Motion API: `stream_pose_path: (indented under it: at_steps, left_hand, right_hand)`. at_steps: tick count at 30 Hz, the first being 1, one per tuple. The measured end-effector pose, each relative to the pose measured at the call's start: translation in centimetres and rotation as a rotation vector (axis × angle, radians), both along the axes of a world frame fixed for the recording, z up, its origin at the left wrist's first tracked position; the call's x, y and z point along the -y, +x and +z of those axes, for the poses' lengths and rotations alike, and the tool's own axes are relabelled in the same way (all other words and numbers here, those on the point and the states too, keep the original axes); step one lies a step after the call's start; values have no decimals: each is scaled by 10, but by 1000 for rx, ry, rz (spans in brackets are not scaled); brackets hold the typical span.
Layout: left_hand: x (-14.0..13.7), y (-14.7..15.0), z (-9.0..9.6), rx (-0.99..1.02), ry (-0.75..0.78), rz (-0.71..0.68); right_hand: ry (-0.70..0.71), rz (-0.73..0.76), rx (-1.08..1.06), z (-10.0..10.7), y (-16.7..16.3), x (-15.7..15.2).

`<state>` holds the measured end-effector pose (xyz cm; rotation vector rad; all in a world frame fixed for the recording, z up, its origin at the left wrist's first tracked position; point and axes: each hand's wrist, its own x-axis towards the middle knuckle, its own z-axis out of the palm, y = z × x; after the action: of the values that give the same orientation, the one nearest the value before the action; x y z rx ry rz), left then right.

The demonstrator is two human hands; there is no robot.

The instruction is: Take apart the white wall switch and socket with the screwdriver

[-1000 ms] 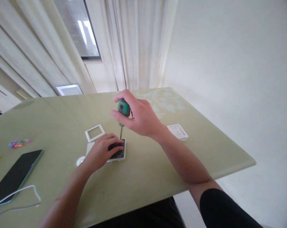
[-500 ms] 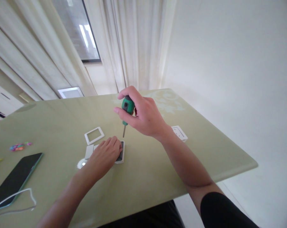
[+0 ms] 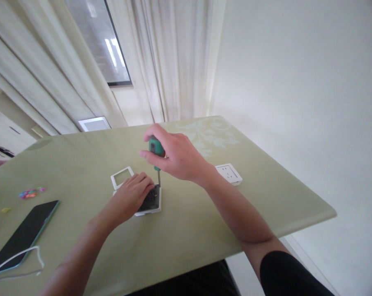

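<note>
My right hand (image 3: 176, 154) is closed around the green and black handle of a screwdriver (image 3: 156, 146), held upright. The screwdriver's shaft points down, with its tip at the upper right corner of a wall socket or switch body (image 3: 152, 200) with its cover off. This body has a dark inside and a white rim, and lies on the table. My left hand (image 3: 131, 193) rests over its left part, fingers curled together and gripping it; the fingertips are partly hidden. Just beyond my left hand lies a white rectangular frame (image 3: 112, 180), partly covered by the hand.
A white wall socket (image 3: 229, 173) lies to the right, partly behind my right forearm. On the left are a dark phone (image 3: 24, 234), a white cable (image 3: 40, 259) and small colourful pieces (image 3: 30, 193). The green table (image 3: 186, 242) has a wall along its right.
My right hand has lowered the screwdriver and moved slightly left, bringing its tip to the body's corner. My left hand has shifted left, uncovering more of the dark inside.
</note>
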<state>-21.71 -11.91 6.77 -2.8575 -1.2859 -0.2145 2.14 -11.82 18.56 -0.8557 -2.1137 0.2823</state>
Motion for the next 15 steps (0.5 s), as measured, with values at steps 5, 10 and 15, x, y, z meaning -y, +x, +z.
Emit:
stream_pose_path:
  at_steps: [5,10,15]
  left_hand:
    - [-9,-13,5,272,-205,-11]
    - [-7,-19,-1,460,-364,28]
    - [-5,-19,-9,571,-467,15]
  right_hand:
    - [-43,69,119,-15,-18,-8]
    - [-78,91,188,-21,-27,-8]
    - [-96,75,211,-25,-30,-10]
